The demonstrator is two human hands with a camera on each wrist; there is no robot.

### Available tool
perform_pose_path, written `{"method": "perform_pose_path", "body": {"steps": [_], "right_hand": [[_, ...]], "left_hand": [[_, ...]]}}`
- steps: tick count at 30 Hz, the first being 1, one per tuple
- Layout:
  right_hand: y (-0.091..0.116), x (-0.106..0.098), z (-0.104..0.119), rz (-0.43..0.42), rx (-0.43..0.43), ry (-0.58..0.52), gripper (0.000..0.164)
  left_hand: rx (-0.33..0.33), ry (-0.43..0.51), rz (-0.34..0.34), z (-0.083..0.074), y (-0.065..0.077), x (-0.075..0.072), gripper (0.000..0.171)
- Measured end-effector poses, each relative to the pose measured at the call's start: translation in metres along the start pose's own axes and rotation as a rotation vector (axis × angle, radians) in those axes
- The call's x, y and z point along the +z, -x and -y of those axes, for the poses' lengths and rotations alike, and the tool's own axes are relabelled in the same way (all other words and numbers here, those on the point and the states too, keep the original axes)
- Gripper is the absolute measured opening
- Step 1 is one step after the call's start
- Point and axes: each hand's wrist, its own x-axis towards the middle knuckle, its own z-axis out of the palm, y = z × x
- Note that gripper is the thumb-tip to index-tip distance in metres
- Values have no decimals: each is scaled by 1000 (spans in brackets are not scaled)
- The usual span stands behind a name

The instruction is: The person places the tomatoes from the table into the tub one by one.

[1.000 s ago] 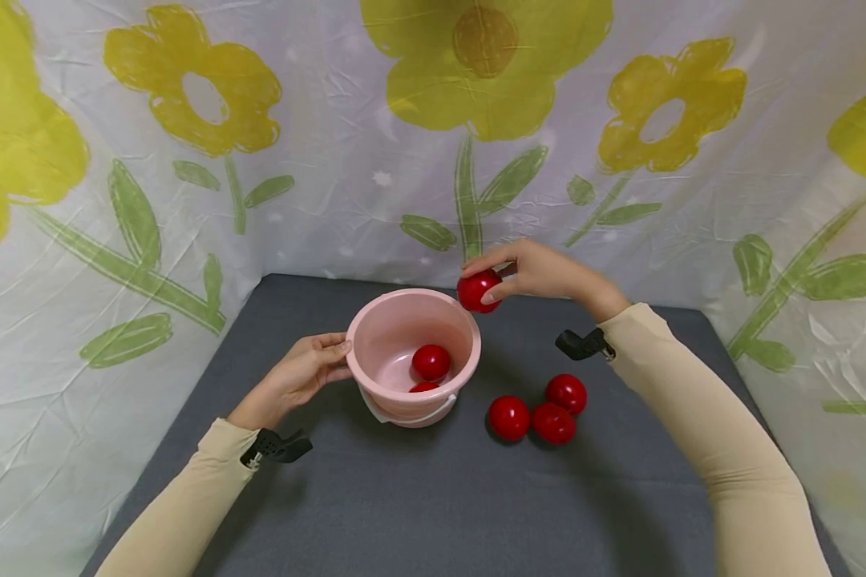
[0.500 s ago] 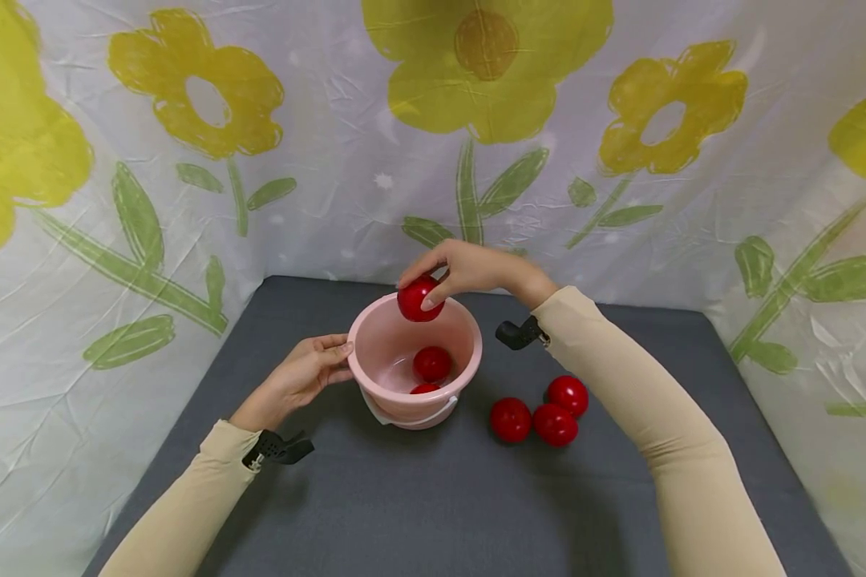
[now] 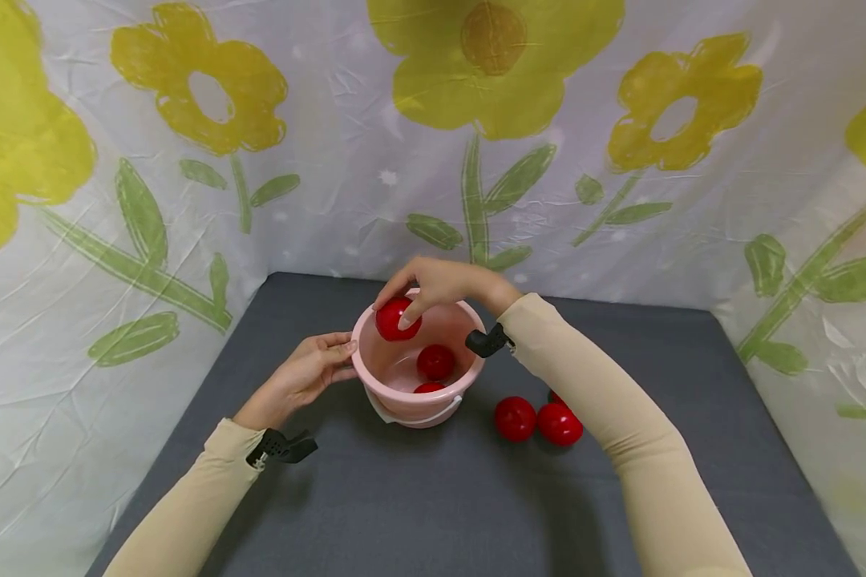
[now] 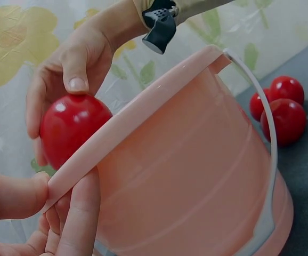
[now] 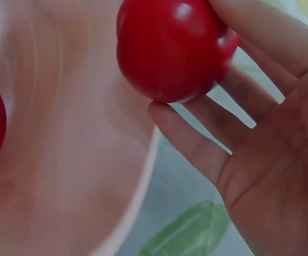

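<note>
A pink bucket (image 3: 407, 408) with a pale handle stands upright on the dark tabletop. My left hand (image 3: 305, 370) pinches its rim on the left side, thumb outside and fingers underneath in the left wrist view (image 4: 74, 213). Over the bucket's mouth, my right hand (image 3: 439, 282) holds a shiny red tomato (image 3: 398, 320) between thumb and fingers, near the left part of the rim. Inside the bucket lie a tomato (image 3: 435, 363) and a second tomato (image 3: 429, 388) mostly hidden behind the front rim. The right wrist view shows the held tomato (image 5: 172, 50) at the fingertips.
To the bucket's right sit a tomato (image 3: 515, 418), another tomato (image 3: 560, 424) and a third partly hidden by the right sleeve (image 3: 592, 385). A flower-printed cloth (image 3: 332, 160) closes off the back and sides of the dark tabletop (image 3: 404, 497).
The right hand has carried its tomato leftward from beside the bucket's right rim to over its mouth, then lower toward the left rim. The left hand keeps its hold on the rim.
</note>
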Motion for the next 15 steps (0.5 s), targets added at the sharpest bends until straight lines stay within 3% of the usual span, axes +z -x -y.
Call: {"method": "perform_pose_path", "body": {"steps": [6,15], "right_hand": [[-7,11,-1,35,58,-56,44],[-8,31,-3,66,229,-314,40]], "left_hand": [[4,5,-1,0,-1,1,55],[-8,-12,-18,2,-2,1,51]]}}
